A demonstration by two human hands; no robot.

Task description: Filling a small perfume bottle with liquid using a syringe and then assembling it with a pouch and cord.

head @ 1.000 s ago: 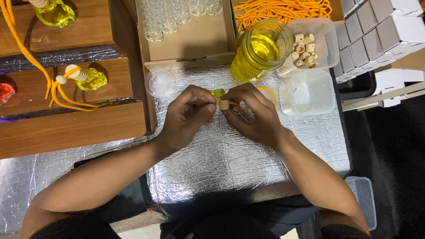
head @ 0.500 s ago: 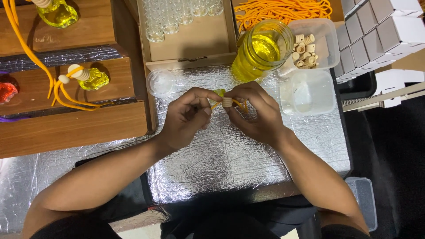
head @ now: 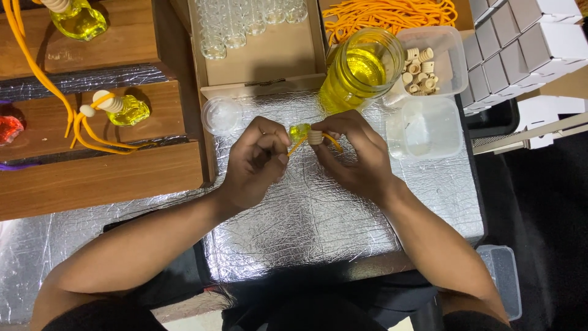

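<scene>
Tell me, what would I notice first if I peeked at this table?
Probably the big glass jar of bright yellow liquid at the top middle, with a heap of orange cords behind it. Just below, on the shiny silver mat, the left hand and right hand pinch a tiny yellow bottle with a wooden cap.

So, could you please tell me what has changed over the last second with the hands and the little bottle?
Little changed: the left hand and right hand keep their grip on the small yellow bottle with its wooden cap and orange cord, only turning it slightly between the fingers. The jar of yellow liquid, tub of caps and silver mat stayed put.
</scene>
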